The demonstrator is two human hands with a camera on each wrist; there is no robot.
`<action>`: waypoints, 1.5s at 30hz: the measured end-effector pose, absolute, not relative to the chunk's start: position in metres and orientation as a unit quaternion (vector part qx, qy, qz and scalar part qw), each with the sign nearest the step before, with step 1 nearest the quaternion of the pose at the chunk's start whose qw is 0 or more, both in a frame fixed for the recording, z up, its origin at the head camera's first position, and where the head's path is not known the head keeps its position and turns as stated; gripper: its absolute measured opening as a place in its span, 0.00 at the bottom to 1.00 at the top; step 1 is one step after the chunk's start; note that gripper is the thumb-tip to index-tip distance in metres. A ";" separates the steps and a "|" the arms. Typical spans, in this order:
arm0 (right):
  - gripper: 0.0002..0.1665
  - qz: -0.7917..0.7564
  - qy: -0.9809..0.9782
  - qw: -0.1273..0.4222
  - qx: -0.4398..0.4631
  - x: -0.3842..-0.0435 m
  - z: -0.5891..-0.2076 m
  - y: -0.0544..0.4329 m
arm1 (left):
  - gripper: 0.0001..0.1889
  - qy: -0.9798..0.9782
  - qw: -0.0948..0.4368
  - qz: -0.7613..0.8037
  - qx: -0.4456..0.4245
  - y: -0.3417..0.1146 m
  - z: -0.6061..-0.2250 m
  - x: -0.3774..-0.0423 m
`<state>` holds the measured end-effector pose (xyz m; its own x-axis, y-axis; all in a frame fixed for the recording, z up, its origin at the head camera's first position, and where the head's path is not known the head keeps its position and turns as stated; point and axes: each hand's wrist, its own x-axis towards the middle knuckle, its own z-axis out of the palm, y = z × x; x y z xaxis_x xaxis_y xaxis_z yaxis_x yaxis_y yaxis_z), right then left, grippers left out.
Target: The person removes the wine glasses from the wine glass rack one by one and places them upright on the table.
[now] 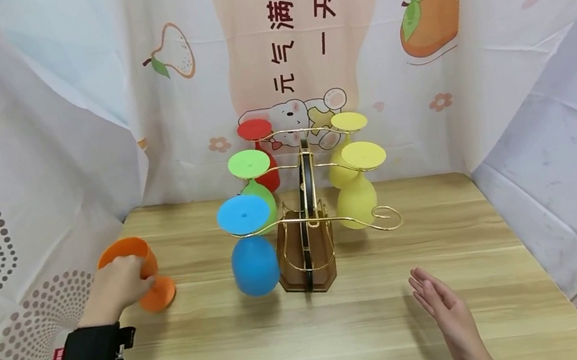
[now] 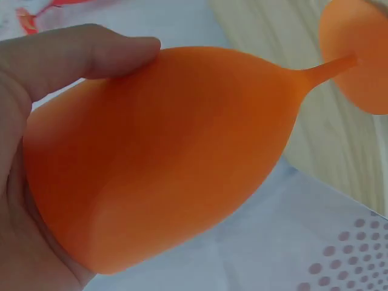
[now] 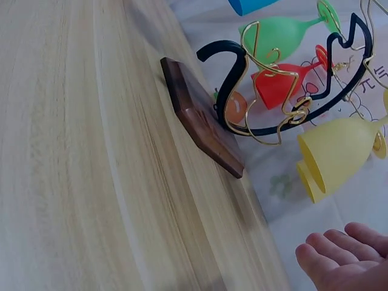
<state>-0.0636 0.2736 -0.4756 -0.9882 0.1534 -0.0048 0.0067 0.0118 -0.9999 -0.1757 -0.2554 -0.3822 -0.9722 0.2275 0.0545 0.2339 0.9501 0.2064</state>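
Note:
At the left side of the table my left hand (image 1: 116, 286) grips an orange goblet (image 1: 147, 261) by its bowl. In the left wrist view the thumb lies along the orange goblet's (image 2: 176, 145) bowl, and its stem and round foot point away from the palm. The goblet leans, its foot low over the tabletop in the head view. My right hand (image 1: 452, 318) is held over the right front of the table, fingers extended and holding nothing. Nearest to it is a gold-and-black wire goblet rack (image 1: 314, 220), where a yellow goblet (image 1: 356, 200) hangs upside down.
The rack's brown wooden base (image 1: 292, 268) stands mid-table. Also hanging upside down are a blue goblet (image 1: 254, 265), a green goblet (image 1: 259, 194), a red goblet (image 1: 269, 180) and a second yellow goblet (image 1: 342, 174). A printed cloth (image 1: 402, 142) hangs behind the wooden table (image 1: 349, 335).

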 end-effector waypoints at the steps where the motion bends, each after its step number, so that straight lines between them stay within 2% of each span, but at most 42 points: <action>1: 0.32 0.698 -0.712 0.051 -0.062 -0.063 -0.476 0.274 | 0.21 -0.987 0.009 -0.107 -0.116 -0.257 -0.383 -0.179; 6: 0.32 0.696 -0.712 0.054 -0.070 -0.059 -0.476 0.278 | 0.19 -0.986 0.000 -0.120 -0.112 -0.263 -0.388 -0.190; 13: 0.31 0.699 -0.709 0.063 -0.070 -0.059 -0.476 0.278 | 0.24 -0.983 -0.010 -0.154 -0.096 -0.268 -0.396 -0.195; 16: 0.31 0.681 -0.726 0.053 -0.075 -0.064 -0.471 0.279 | 0.19 -0.983 0.001 -0.159 -0.095 -0.269 -0.398 -0.193; 18: 0.31 0.655 -0.749 0.051 -0.079 -0.071 -0.462 0.281 | 0.15 -0.980 0.045 -0.158 -0.109 -0.267 -0.398 -0.190; 21: 0.30 0.588 -0.803 0.070 -0.069 -0.086 -0.442 0.287 | 0.23 -0.963 0.168 -0.157 -0.139 -0.257 -0.400 -0.183; 23: 0.29 0.535 -0.836 0.110 -0.049 -0.098 -0.426 0.290 | 0.29 -0.943 0.247 -0.170 -0.145 -0.245 -0.403 -0.172; 25: 0.28 0.482 -0.860 0.168 -0.004 -0.112 -0.408 0.291 | 0.32 -0.927 0.282 -0.208 -0.137 -0.228 -0.408 -0.156; 27: 0.30 0.434 -0.869 0.232 0.055 -0.128 -0.390 0.291 | 0.39 -0.924 0.257 -0.260 -0.110 -0.207 -0.414 -0.136; 29: 0.34 0.381 -0.870 0.288 0.121 -0.147 -0.371 0.288 | 0.40 -0.927 0.200 -0.307 -0.077 -0.184 -0.421 -0.116; 32: 0.41 0.296 -0.877 0.316 0.209 -0.176 -0.342 0.284 | 0.42 -0.924 0.114 -0.362 -0.037 -0.153 -0.432 -0.095; 34: 0.45 0.244 -0.888 0.290 0.261 -0.195 -0.323 0.281 | 0.44 -0.916 0.082 -0.391 -0.028 -0.137 -0.439 -0.087; 38: 0.49 0.150 -0.911 0.182 0.340 -0.228 -0.295 0.272 | 0.46 -0.903 0.051 -0.427 -0.016 -0.118 -0.452 -0.080; 41: 0.49 0.105 -0.915 0.113 0.374 -0.245 -0.286 0.265 | 0.47 -0.903 0.038 -0.429 -0.010 -0.114 -0.456 -0.077; 45: 0.46 0.085 -0.918 0.061 0.384 -0.254 -0.282 0.261 | 0.47 -0.904 0.029 -0.427 -0.014 -0.112 -0.457 -0.074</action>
